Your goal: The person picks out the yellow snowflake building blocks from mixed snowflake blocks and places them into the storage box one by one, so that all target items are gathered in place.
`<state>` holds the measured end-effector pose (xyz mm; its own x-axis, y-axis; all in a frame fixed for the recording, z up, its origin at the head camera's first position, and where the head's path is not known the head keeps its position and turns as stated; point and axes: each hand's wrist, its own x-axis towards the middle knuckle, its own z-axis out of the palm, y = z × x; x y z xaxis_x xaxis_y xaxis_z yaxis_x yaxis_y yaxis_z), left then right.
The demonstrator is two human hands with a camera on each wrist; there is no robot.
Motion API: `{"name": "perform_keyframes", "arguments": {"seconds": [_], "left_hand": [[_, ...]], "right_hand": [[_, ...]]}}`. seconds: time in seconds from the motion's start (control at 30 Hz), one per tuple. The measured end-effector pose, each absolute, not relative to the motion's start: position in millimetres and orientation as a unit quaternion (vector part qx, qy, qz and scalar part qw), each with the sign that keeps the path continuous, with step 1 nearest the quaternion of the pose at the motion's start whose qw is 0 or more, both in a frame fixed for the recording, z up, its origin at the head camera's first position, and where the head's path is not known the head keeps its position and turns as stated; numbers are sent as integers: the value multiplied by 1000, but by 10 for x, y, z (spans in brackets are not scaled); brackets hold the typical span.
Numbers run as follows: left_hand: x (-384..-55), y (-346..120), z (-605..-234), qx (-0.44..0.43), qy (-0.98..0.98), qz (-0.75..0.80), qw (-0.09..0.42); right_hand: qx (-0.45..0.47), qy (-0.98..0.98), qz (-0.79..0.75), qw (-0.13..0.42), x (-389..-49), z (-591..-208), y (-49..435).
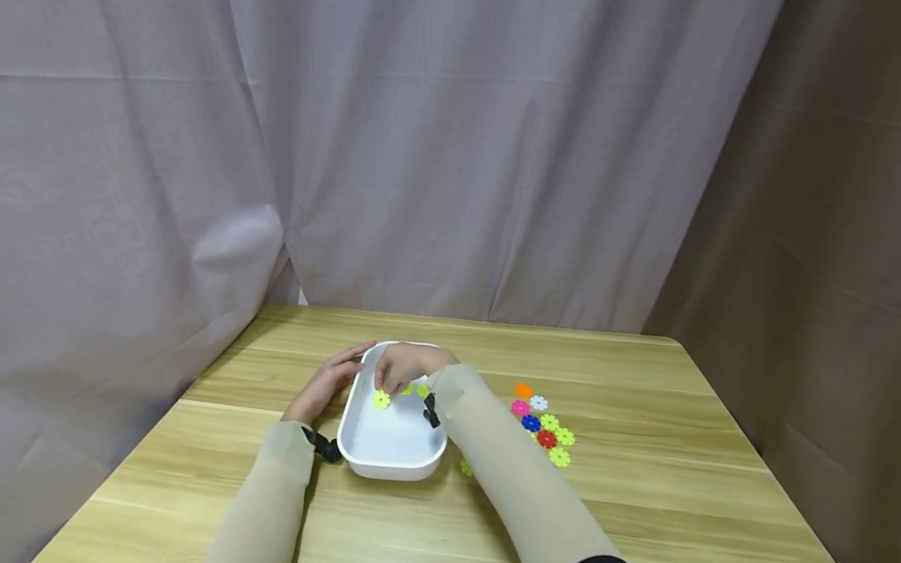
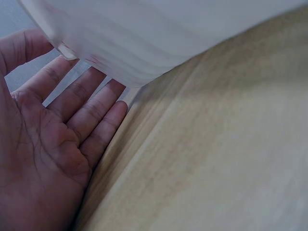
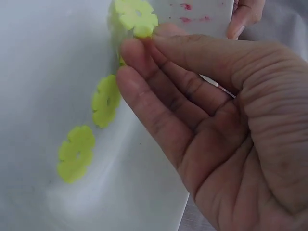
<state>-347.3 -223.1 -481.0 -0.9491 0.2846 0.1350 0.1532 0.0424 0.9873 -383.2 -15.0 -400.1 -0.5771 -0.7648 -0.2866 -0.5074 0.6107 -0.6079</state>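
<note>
My right hand (image 1: 410, 365) is over the inside of a white plastic tray (image 1: 389, 471). Between thumb and fingertips it pinches a yellow flower-shaped disc (image 3: 137, 13) with a notched edge. Beside that hand, other yellow discs (image 3: 76, 154) lie on the tray floor, one (image 3: 106, 101) close to my fingertips; part of another is hidden behind the fingers. At the tray's left side is my left hand (image 1: 329, 385). In the left wrist view its straight fingers (image 2: 86, 113) touch the tray's outer wall, with the thumb up near the rim.
Right of the tray, several loose discs lie on the wooden table (image 1: 633, 469), among them orange (image 1: 524, 390), white (image 1: 539, 403), pink (image 1: 520, 408), blue (image 1: 531, 423), red (image 1: 547, 439) and yellow (image 1: 559, 457). Another yellow disc (image 1: 466, 467) is partly under the right sleeve. Grey curtain (image 1: 457, 156) hangs behind.
</note>
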Motion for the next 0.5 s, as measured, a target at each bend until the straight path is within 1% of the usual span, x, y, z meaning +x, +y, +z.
{"name": "perform_keyframes", "arguments": {"seconds": [0.27,0.5], "left_hand": [[-3479,-2215,-4819,151,722,674,45],[-3475,-2223,-4796,151,723,672,49]], "right_hand": [[-401,856,-233,228,-3838,-3969,-126],[-433,844,-232,215,-3791,-3877,-129]]}}
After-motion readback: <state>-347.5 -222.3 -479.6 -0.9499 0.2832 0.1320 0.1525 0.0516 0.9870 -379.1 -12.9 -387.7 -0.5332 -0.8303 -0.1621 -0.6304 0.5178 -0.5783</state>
